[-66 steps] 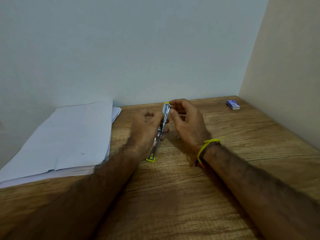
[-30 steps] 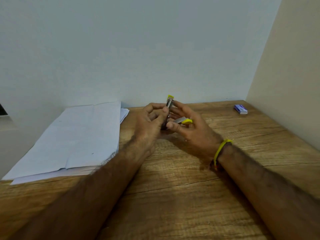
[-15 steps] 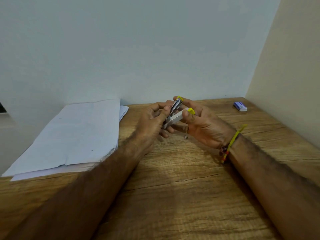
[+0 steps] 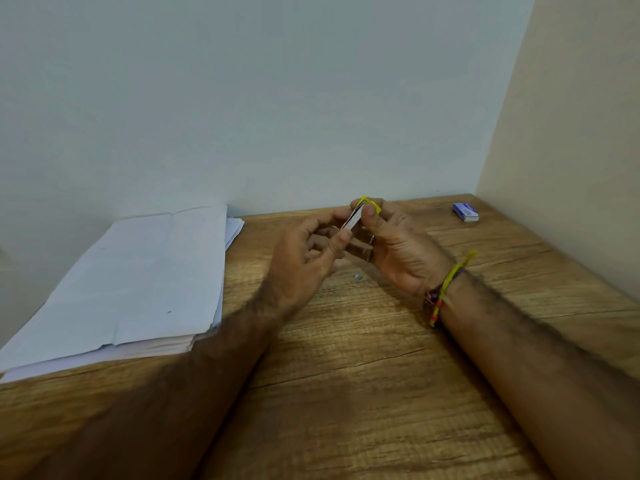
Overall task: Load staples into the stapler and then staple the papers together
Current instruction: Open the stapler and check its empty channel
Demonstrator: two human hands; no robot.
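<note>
A small metal stapler (image 4: 356, 219) with yellow ends is held in the air above the wooden table (image 4: 363, 358), near the back wall. My right hand (image 4: 398, 247) grips it from the right, thumb pressed near its yellow top. My left hand (image 4: 304, 251) pinches its lower end between thumb and fingers. The two halves of the stapler lie close together. Most of its body is hidden by my fingers. A stack of white papers (image 4: 138, 282) lies on the table at the left. A small blue staple box (image 4: 465, 212) sits at the back right corner.
A tiny metal bit (image 4: 358, 276) lies on the table under my hands. Walls close the table at the back and along the right side. A yellow band is on my right wrist (image 4: 446, 289).
The stapler was lifted off the table into both hands. Its two halves stood apart half a second ago and now lie nearly together. My hands rose slightly.
</note>
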